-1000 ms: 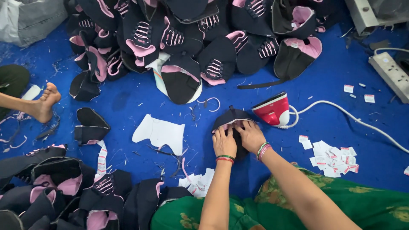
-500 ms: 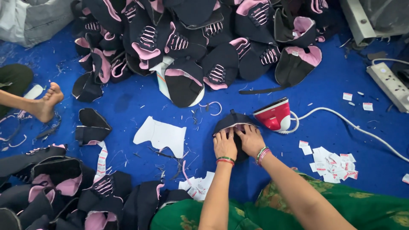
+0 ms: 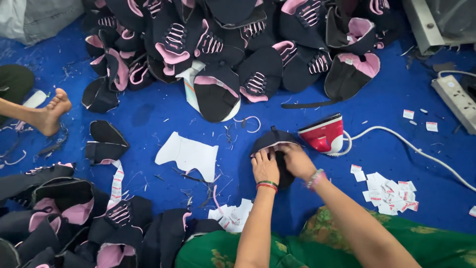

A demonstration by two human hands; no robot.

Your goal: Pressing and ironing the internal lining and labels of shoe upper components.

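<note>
Both my hands press down on a black shoe upper (image 3: 274, 139) lying flat on the blue floor mat (image 3: 148, 111). My left hand (image 3: 265, 166) rests on its near left part, with red and green bangles at the wrist. My right hand (image 3: 296, 160) lies on its right part, fingers bent over the fabric. A red and white iron (image 3: 323, 134) stands just right of the upper, almost touching it. A white paper pattern piece (image 3: 188, 155) lies to the left of my hands.
A big heap of black and pink shoe uppers (image 3: 233, 54) fills the far side; another heap (image 3: 74, 223) lies near left. Another person's bare foot (image 3: 49, 114) rests at left. White cord (image 3: 406, 146) runs to a power strip (image 3: 456, 99). Small paper labels (image 3: 391, 191) lie scattered right.
My hands stay on the black upper and shift only slightly. The view has dropped a little toward the heap.
</note>
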